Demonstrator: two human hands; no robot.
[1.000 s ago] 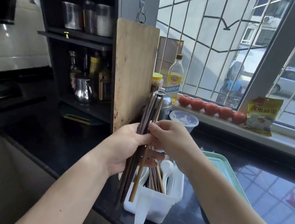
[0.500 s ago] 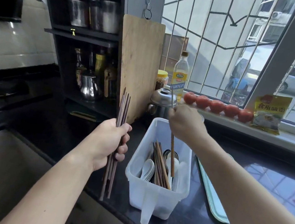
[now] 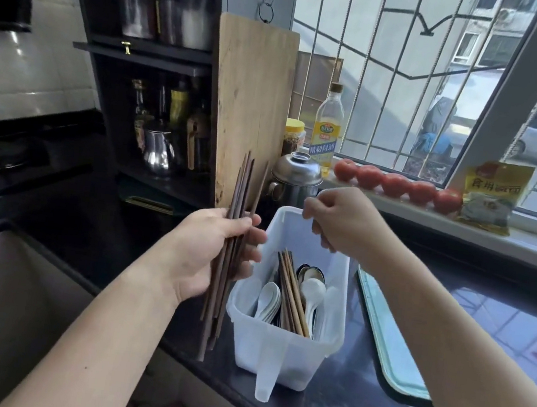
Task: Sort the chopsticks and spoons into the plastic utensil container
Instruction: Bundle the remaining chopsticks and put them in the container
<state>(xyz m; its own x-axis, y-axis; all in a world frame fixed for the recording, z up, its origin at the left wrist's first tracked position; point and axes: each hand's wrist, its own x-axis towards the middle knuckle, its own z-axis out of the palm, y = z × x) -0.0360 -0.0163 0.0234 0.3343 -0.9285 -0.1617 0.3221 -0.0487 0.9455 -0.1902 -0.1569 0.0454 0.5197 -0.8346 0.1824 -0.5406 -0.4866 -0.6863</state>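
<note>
Dropped 1 chopstick into plastic utensil container (image 3: 276, 356) since 0.5 s ago; right hand (image 3: 337, 221) now loosely curled, empty, above far rim. Left hand (image 3: 208, 257) gripped dark chopstick bundle (image 3: 231, 250) mid-length, just left of container. Bundle count unclear; spoons (image 3: 310, 292) partly hidden under sorted chopsticks (image 3: 292, 296).
</note>
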